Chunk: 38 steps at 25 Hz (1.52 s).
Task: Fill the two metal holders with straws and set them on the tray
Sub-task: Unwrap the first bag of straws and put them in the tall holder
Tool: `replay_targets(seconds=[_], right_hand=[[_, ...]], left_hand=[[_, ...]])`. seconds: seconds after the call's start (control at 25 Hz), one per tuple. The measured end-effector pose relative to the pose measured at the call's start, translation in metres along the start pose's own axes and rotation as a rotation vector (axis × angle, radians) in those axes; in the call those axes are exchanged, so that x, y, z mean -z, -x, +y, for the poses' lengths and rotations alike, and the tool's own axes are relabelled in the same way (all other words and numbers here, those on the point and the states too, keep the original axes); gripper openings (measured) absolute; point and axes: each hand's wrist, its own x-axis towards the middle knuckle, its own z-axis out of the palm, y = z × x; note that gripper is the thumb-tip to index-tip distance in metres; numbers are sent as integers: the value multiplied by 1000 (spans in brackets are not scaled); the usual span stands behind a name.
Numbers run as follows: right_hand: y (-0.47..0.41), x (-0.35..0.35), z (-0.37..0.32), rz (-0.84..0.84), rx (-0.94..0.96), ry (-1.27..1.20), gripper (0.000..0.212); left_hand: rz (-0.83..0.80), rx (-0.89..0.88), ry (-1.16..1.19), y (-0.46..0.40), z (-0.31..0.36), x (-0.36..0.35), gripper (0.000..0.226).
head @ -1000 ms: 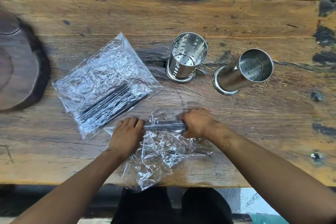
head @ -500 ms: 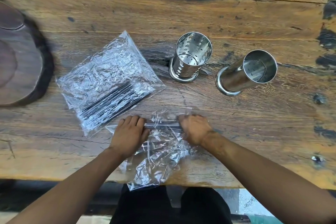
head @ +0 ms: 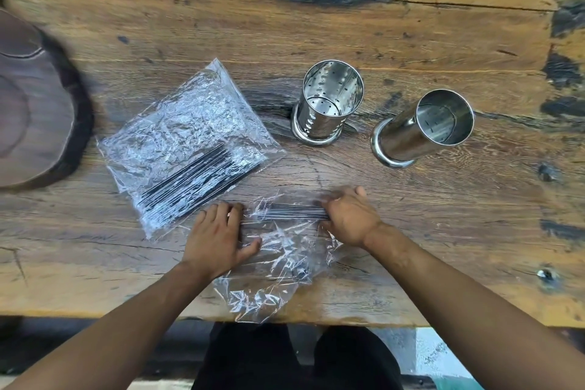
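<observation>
Straws still in the bag, both holders empty

Unpacking is the step in hand. The left hand (head: 218, 239) lies flat with straight fingers on the near bag (head: 272, 266), pinning it to the table (head: 443, 231). The right hand (head: 349, 218) curls round one end of the straw bundle (head: 291, 211), which lies crosswise between the hands and looks still wrapped in film. A second bag (head: 183, 139) of straws rests just to the left. The left holder (head: 327, 104) and right holder (head: 422, 127) stand upright and empty farther back, well apart from the tray (head: 34, 117) at the left edge.

Next, I judge, the bundle must slide clear of the plastic while the left hand holds the bag down, then go end-first into a holder.

Against a second ago, the right hand has shifted a little left and its thumb has lifted; the holders, second bag and tray lie as they did.
</observation>
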Motion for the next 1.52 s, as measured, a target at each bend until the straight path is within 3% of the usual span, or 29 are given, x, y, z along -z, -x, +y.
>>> replay_targets(seconds=[0.24,0.36,0.48,0.64,0.72,0.84,0.92,1.04,1.12,1.2,1.36,1.52], right_hand=[[20,2,12,34,79,-170,50],[30,9,29,-145,38,-326,44],[39,12,52,-207,-41,-239,34],[61,-3,77,-87,-216,-369,32],[71,-19,84,-3,-379,-561,13],[83,-43,71,82,-489,-828,10],[82,-56,60,154,-517,-863,8],[76,-59,52,245,-583,-943,13],[75,-59,50,266,-619,-1032,13],[77,-60,49,291,-635,-1133,8],[89,-52,48,321,-538,-1324,13],[95,-16,42,497,-393,-1304,23]], left_hand=[[2,19,-51,3,4,-1,85],[-5,50,-45,8,1,-1,89],[-12,106,-15,14,-3,-3,90],[-37,225,3,25,-4,-5,91],[-30,258,16,29,-2,-5,93],[21,312,71,32,8,-2,101],[120,272,135,32,20,3,100],[252,91,222,33,49,4,79],[199,-33,225,30,71,1,70],[34,-75,175,22,88,-3,76],[-208,20,62,-1,100,-12,94],[-272,105,56,-20,105,1,95]])
